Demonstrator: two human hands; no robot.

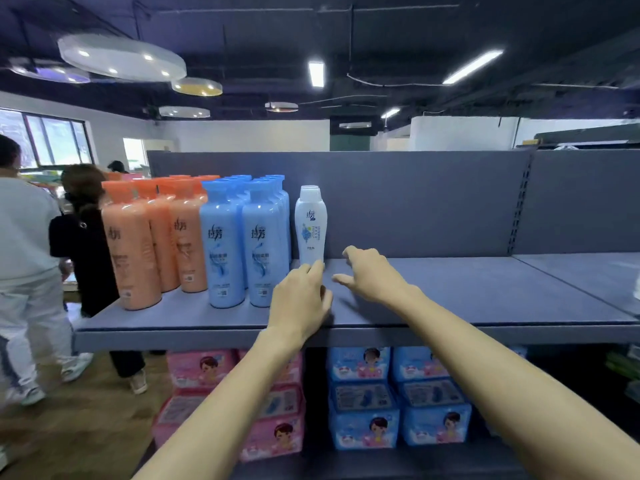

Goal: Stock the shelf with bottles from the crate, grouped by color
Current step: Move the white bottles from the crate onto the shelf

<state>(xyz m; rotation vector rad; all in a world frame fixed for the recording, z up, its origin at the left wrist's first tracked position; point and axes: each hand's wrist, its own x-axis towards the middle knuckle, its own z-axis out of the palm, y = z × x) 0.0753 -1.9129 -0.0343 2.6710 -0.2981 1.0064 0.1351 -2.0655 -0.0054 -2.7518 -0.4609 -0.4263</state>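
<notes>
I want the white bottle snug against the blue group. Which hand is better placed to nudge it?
Probably the left hand: its fingertips sit at the white bottle's base. The right hand is farther right.

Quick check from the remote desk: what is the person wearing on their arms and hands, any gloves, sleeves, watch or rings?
Nothing is worn in view. The left hand and right hand are bare: no gloves, no visible rings. Both forearms are uncovered up to the picture's bottom edge, with no sleeve cuff, watch, wristband or cable showing.
</notes>
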